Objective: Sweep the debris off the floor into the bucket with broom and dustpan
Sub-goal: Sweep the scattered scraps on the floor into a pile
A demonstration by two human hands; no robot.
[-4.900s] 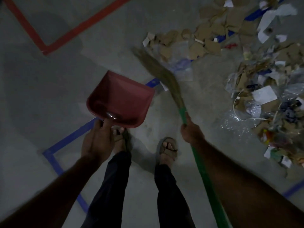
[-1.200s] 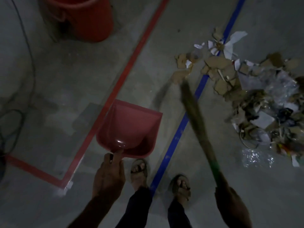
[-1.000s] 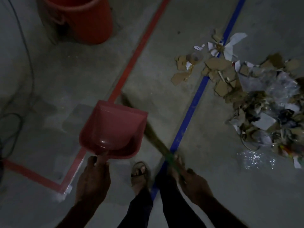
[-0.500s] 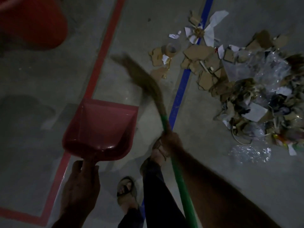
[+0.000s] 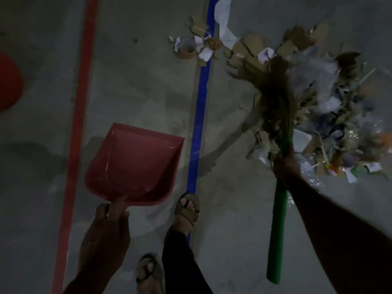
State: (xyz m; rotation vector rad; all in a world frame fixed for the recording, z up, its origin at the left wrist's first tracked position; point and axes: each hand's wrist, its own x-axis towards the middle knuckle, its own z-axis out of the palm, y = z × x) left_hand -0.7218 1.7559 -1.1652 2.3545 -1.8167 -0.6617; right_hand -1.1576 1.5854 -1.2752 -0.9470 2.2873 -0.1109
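Observation:
My left hand (image 5: 106,232) grips the handle of a red dustpan (image 5: 135,162), which is held above the grey floor with nothing in it. My right hand (image 5: 285,165) grips the green handle of a grass broom (image 5: 277,225). Its brown bristles (image 5: 273,94) lie blurred over the left edge of a debris pile (image 5: 331,115) of cardboard scraps, paper and clear plastic at the right. Just a curved edge of the red bucket (image 5: 9,83) shows at the far left.
A red tape line (image 5: 81,102) and a blue tape line (image 5: 201,102) run up the concrete floor. My sandalled feet (image 5: 186,211) stand by the blue line. Loose paper and cardboard scraps (image 5: 201,47) lie across its top.
The broom has swung right from the middle of the floor onto the debris pile. My view has shifted right, so the bucket has slid almost out at the left. The dustpan stays in my left hand.

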